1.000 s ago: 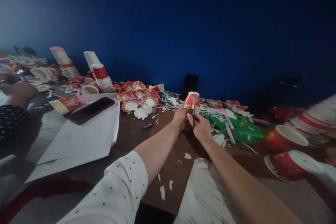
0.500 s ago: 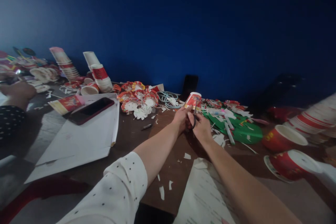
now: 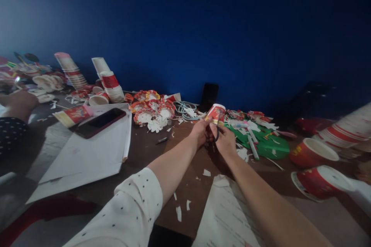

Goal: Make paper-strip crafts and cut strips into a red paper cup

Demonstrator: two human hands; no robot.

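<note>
Out over the middle of the table, my left hand grips a red and white paper cup, tilted with its white end up. Close against it, my right hand is closed on a pair of scissors; the dark handle loop of the scissors shows by my fingers. The blades are at the cup's lower part, and I cannot make out how far apart they are. Just right of my right hand lies a green sheet with a white marker and paper scraps on it.
Cut red and white cup pieces lie left of my hands. Further left are a phone on white paper, stacked paper cups and a co-worker's hand. At right stand a red paper bowl and more stacked cups.
The paper cup has tipped slightly to the right. My right hand and the scissors have shifted a little right and down; the blade that stood upright before the cup no longer shows that way.
</note>
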